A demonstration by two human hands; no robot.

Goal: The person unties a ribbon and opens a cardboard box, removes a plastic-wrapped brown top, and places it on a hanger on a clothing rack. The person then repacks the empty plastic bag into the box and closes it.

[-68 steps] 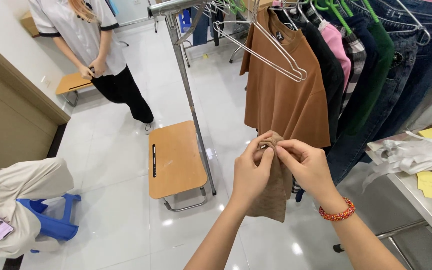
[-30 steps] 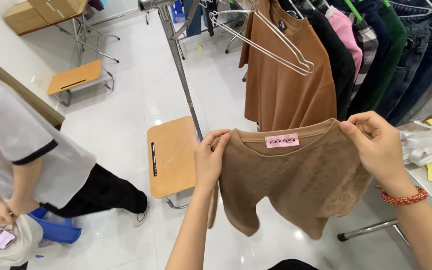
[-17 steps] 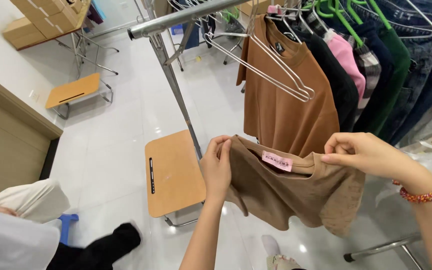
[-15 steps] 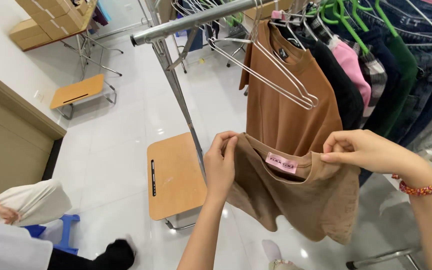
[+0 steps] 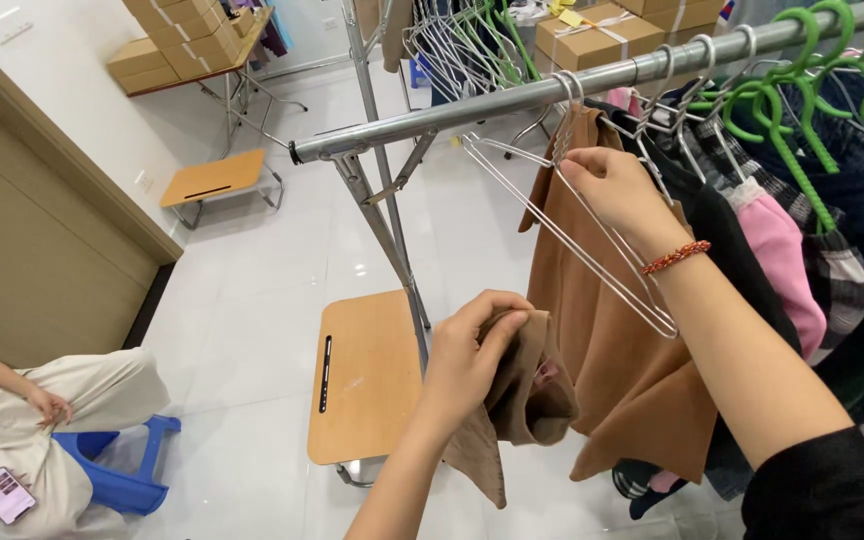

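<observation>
Brown knit top [image 5: 512,400]: bunched in the left hand [image 5: 472,355], hanging limp below the rail, in front of the wooden stool [image 5: 367,375]. Soft, light, drapes freely; likely to slip out of a loose grasp, best held at the neckline or shoulders.
Left hand: closed around the gathered fabric.
Wire hanger [image 5: 572,240]: thin metal, hooked on the steel rail [image 5: 552,90]; springy and light by the look of it. Right hand [image 5: 617,190], with bead bracelet, fingers pinched on its upper part near the hook.
Adjacent: brown shirt [image 5: 632,370] hung on the rail, dark and pink garments, green hangers [image 5: 802,120].
Beyond: white floor, seated person on blue stool [image 5: 117,465], stacked cardboard boxes [image 5: 167,55].
</observation>
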